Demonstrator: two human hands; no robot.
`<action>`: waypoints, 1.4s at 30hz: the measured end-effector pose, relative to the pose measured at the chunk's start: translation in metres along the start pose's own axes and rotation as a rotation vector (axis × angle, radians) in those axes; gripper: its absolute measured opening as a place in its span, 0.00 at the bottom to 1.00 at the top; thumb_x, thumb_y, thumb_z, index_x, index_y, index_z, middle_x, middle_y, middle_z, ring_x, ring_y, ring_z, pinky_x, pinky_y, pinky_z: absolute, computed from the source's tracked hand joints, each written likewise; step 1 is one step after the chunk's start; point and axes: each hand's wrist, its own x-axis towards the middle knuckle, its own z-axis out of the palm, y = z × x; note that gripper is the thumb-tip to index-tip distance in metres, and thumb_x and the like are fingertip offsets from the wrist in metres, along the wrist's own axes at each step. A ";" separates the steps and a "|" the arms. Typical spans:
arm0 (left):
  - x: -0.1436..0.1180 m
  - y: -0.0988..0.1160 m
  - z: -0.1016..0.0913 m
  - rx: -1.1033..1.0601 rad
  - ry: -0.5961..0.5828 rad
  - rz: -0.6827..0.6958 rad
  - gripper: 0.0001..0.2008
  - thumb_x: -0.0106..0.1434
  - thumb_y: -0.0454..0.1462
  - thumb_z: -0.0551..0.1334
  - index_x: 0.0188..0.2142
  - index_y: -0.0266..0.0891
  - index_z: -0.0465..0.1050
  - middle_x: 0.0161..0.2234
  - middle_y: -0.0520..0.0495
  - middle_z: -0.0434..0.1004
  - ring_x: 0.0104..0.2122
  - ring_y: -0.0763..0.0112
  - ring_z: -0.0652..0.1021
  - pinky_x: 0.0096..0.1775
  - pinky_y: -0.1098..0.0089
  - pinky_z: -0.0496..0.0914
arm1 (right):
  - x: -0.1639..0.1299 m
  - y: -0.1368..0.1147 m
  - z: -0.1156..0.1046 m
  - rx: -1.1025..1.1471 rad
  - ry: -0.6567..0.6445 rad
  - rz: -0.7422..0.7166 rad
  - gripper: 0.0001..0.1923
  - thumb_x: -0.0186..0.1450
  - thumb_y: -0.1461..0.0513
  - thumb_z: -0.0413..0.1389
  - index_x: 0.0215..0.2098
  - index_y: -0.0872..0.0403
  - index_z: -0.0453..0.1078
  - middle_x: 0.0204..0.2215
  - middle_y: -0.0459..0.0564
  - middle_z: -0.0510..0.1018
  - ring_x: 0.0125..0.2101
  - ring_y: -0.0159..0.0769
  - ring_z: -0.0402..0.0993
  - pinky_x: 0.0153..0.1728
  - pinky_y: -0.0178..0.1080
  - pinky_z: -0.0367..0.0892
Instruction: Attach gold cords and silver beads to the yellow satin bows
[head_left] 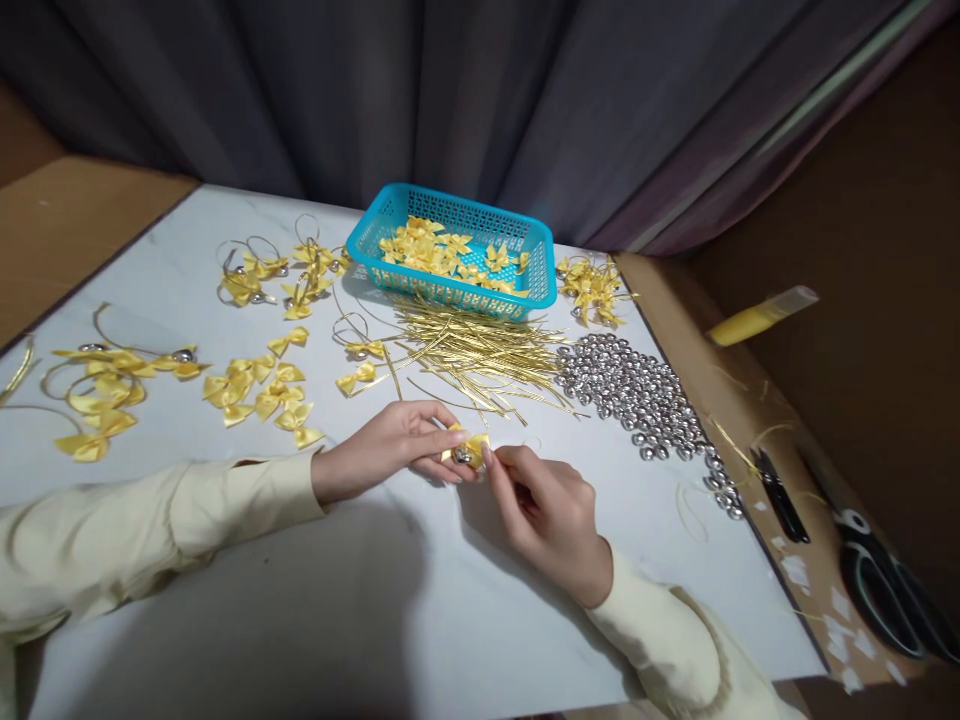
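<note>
My left hand point(397, 445) and my right hand point(547, 515) meet at the middle of the white table point(337, 600). Between their fingertips they pinch a small yellow ribbon bow with a silver bell point(465, 450). A thin gold cord loop point(529, 440) lies just behind my right fingers. A heap of gold cords point(480, 355) lies just beyond the hands. Silver bells point(637, 390) are piled to the right of it. Loose yellow bows point(262, 390) lie left of my left hand.
A blue basket point(450, 290) with yellow bows stands at the back. Finished bows with loops and bells point(270, 275) lie at back left, others point(112, 385) at far left. Black scissors point(885, 580), snips point(780, 495) and a yellow tube point(757, 318) lie right, off the table.
</note>
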 end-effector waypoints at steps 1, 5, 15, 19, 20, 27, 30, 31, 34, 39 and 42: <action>0.000 0.000 0.000 -0.003 -0.001 0.000 0.15 0.55 0.43 0.66 0.32 0.34 0.66 0.31 0.44 0.80 0.31 0.66 0.80 0.36 0.68 0.74 | 0.000 0.000 0.000 -0.004 0.001 -0.005 0.07 0.63 0.68 0.49 0.27 0.56 0.64 0.13 0.40 0.64 0.13 0.24 0.55 0.17 0.30 0.52; 0.001 -0.001 -0.001 -0.023 -0.003 -0.001 0.15 0.54 0.42 0.66 0.33 0.35 0.65 0.30 0.46 0.79 0.32 0.66 0.80 0.36 0.68 0.74 | -0.001 -0.001 0.000 -0.018 0.009 -0.030 0.07 0.64 0.68 0.49 0.28 0.57 0.64 0.14 0.41 0.65 0.14 0.24 0.57 0.18 0.30 0.53; 0.002 -0.003 -0.002 -0.050 -0.004 0.002 0.14 0.56 0.41 0.65 0.33 0.35 0.63 0.30 0.46 0.79 0.31 0.67 0.80 0.36 0.70 0.74 | 0.000 -0.001 -0.001 -0.004 0.016 -0.010 0.07 0.64 0.68 0.49 0.28 0.57 0.64 0.14 0.41 0.65 0.13 0.24 0.56 0.17 0.29 0.53; 0.001 -0.002 -0.001 -0.044 -0.008 -0.004 0.14 0.55 0.41 0.66 0.33 0.34 0.65 0.30 0.46 0.79 0.31 0.67 0.80 0.36 0.70 0.74 | 0.000 -0.001 0.000 -0.007 0.015 -0.001 0.07 0.64 0.68 0.49 0.28 0.57 0.64 0.14 0.41 0.66 0.14 0.24 0.57 0.18 0.30 0.54; 0.001 -0.002 -0.001 -0.042 -0.008 -0.007 0.14 0.55 0.41 0.66 0.33 0.34 0.65 0.30 0.45 0.79 0.31 0.67 0.80 0.35 0.71 0.74 | 0.000 -0.002 0.000 -0.008 0.016 0.004 0.07 0.64 0.68 0.49 0.28 0.57 0.64 0.14 0.41 0.67 0.14 0.24 0.58 0.18 0.30 0.54; 0.002 -0.002 -0.002 -0.034 -0.016 -0.005 0.12 0.57 0.40 0.64 0.33 0.33 0.67 0.31 0.44 0.79 0.32 0.67 0.80 0.36 0.71 0.74 | -0.001 -0.002 0.001 -0.024 0.018 0.028 0.07 0.65 0.67 0.48 0.29 0.57 0.65 0.14 0.41 0.68 0.13 0.24 0.58 0.17 0.29 0.54; 0.002 -0.002 -0.002 -0.050 -0.018 -0.005 0.11 0.57 0.39 0.64 0.32 0.33 0.67 0.31 0.45 0.79 0.32 0.67 0.80 0.36 0.72 0.75 | -0.001 -0.003 0.001 -0.024 0.024 0.024 0.07 0.64 0.67 0.49 0.29 0.57 0.65 0.14 0.42 0.69 0.14 0.24 0.59 0.18 0.29 0.54; 0.001 -0.002 -0.002 -0.053 -0.016 -0.007 0.11 0.57 0.39 0.64 0.32 0.33 0.67 0.31 0.45 0.79 0.32 0.67 0.80 0.35 0.72 0.75 | -0.001 -0.003 0.000 -0.025 0.026 0.022 0.07 0.64 0.67 0.49 0.29 0.57 0.65 0.15 0.42 0.69 0.14 0.24 0.59 0.18 0.29 0.55; 0.001 -0.002 -0.002 -0.048 -0.015 -0.012 0.11 0.57 0.39 0.64 0.32 0.33 0.67 0.30 0.45 0.79 0.31 0.67 0.80 0.35 0.72 0.75 | -0.001 -0.004 0.000 -0.026 0.032 0.032 0.07 0.64 0.67 0.49 0.28 0.57 0.65 0.15 0.42 0.69 0.14 0.24 0.59 0.18 0.29 0.54; 0.000 -0.001 -0.002 -0.021 -0.046 0.003 0.10 0.59 0.39 0.62 0.33 0.32 0.70 0.31 0.45 0.79 0.34 0.67 0.80 0.37 0.73 0.74 | -0.001 -0.002 0.001 -0.001 0.055 0.057 0.07 0.64 0.67 0.50 0.27 0.57 0.64 0.13 0.41 0.67 0.13 0.23 0.57 0.17 0.29 0.53; 0.001 -0.001 -0.002 -0.012 -0.053 0.008 0.09 0.60 0.39 0.62 0.33 0.32 0.70 0.31 0.45 0.79 0.34 0.67 0.80 0.37 0.74 0.74 | 0.000 -0.002 0.001 0.031 0.057 0.077 0.07 0.64 0.67 0.50 0.27 0.57 0.64 0.13 0.41 0.67 0.13 0.22 0.56 0.17 0.28 0.53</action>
